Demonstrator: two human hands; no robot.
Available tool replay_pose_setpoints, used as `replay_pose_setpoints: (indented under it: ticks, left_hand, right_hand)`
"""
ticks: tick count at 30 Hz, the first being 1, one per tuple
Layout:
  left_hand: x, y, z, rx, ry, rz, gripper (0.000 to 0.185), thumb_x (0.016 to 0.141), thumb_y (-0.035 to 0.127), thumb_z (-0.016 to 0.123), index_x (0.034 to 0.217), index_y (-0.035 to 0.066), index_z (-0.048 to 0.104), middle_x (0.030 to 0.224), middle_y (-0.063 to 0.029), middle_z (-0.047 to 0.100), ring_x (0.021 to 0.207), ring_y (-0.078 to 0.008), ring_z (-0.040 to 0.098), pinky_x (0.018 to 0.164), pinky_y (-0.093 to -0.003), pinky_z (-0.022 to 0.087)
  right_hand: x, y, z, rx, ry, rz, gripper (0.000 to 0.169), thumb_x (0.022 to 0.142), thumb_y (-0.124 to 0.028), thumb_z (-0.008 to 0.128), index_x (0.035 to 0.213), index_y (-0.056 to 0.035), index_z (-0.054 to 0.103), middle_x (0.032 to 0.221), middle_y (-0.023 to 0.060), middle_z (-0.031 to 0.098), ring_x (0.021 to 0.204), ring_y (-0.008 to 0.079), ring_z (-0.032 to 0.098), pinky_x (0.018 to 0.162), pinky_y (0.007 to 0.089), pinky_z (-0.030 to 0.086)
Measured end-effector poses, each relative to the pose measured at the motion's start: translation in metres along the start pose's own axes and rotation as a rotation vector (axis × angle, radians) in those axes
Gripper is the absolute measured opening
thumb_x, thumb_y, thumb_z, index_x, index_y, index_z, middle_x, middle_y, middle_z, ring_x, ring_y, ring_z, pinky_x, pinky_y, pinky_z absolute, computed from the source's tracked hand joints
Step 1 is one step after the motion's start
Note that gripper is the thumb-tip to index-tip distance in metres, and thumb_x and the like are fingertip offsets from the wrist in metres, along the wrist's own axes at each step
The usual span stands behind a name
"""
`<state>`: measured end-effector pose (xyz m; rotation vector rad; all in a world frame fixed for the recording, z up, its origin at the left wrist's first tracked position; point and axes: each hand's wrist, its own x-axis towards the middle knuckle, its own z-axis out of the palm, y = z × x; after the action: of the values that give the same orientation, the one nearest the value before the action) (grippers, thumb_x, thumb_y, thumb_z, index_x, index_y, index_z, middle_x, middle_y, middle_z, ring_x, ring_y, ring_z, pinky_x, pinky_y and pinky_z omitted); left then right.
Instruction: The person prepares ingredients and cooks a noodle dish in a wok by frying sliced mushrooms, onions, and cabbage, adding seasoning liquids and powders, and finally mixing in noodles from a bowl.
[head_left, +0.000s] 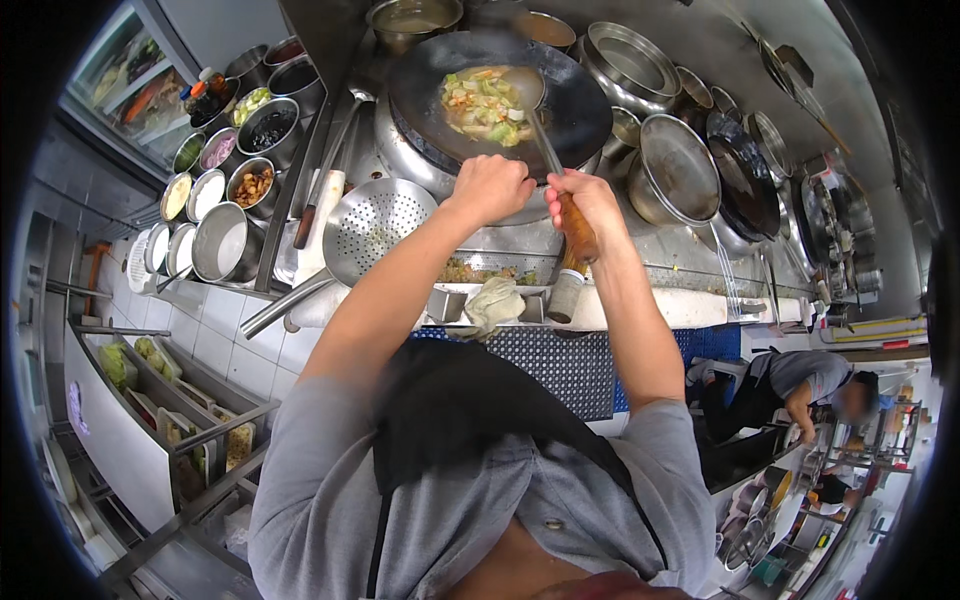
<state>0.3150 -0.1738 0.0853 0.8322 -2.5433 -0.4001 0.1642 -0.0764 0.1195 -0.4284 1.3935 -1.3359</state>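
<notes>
A dark wok (577, 94) rests on the stove with chopped vegetables (480, 105) in it. My right hand (589, 199) is closed around the wooden handle of a metal wok ladle (551, 142), whose bowl lies in the wok at the right side of the food. My left hand (495, 184) is curled at the wok's near rim, left of the ladle; whether it grips the rim or something on it is hidden. A perforated metal strainer (379, 225) lies to the left of my left forearm. Below the wok are a crumpled cloth (495, 301) and a bamboo brush (568, 289).
Metal containers of ingredients (255, 184) stand at the left, beside a long-handled utensil (334, 165). Pots and a covered pan (675, 171) line the right. An open drawer of vegetables (124, 450) is at lower left. Another person (795, 390) bends over at the far right.
</notes>
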Motion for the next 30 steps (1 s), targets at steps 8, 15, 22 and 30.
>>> replay_pose_setpoints:
  ticks: [8, 15, 22, 30]
  left_hand:
    - [-0.006, -0.007, 0.007, -0.024, 0.019, -0.041, 0.028, 0.084, 0.034, 0.066, 0.075, 0.009, 0.073, 0.072, -0.0181, 0.070, 0.072, -0.0371, 0.071, 0.068, -0.0493, 0.057]
    - [-0.009, 0.006, -0.012, 0.008, 0.019, -0.009, 0.028, 0.086, 0.035, 0.065, 0.078, 0.009, 0.073, 0.071, -0.0169, 0.070, 0.071, -0.0372, 0.070, 0.068, -0.0490, 0.056]
    - [-0.011, 0.015, -0.007, 0.033, -0.007, -0.010, 0.029, 0.086, 0.035, 0.064, 0.078, 0.009, 0.073, 0.072, -0.0176, 0.070, 0.072, -0.0374, 0.070, 0.068, -0.0494, 0.056]
    - [-0.002, 0.007, 0.003, 0.025, 0.058, -0.015, 0.031, 0.084, 0.038, 0.065, 0.075, 0.009, 0.072, 0.070, -0.0185, 0.069, 0.069, -0.0400, 0.069, 0.067, -0.0506, 0.055]
  right_hand:
    - [-0.022, 0.014, 0.021, 1.005, -0.378, 0.212, 0.030, 0.096, -0.011, 0.059, 0.116, 0.0109, 0.050, 0.077, 0.0058, 0.059, 0.058, 0.0121, 0.058, 0.046, 0.0236, 0.048]
    - [-0.048, -0.040, -0.002, -0.104, -0.064, -0.125, 0.027, 0.092, -0.006, 0.061, 0.116, 0.0041, 0.057, 0.071, 0.0022, 0.060, 0.051, 0.0092, 0.055, 0.042, 0.0227, 0.044]
    - [-0.045, -0.016, -0.019, -0.750, -0.011, -0.310, 0.054, 0.082, -0.004, 0.065, 0.132, 0.0102, 0.056, 0.066, 0.0058, 0.060, 0.047, 0.0112, 0.057, 0.044, 0.0298, 0.044]
    - [-0.050, -0.013, -0.027, -1.337, 0.159, -0.434, 0.054, 0.078, -0.013, 0.068, 0.129, 0.0035, 0.059, 0.092, 0.0329, 0.066, 0.094, 0.0463, 0.066, 0.086, 0.0493, 0.051]
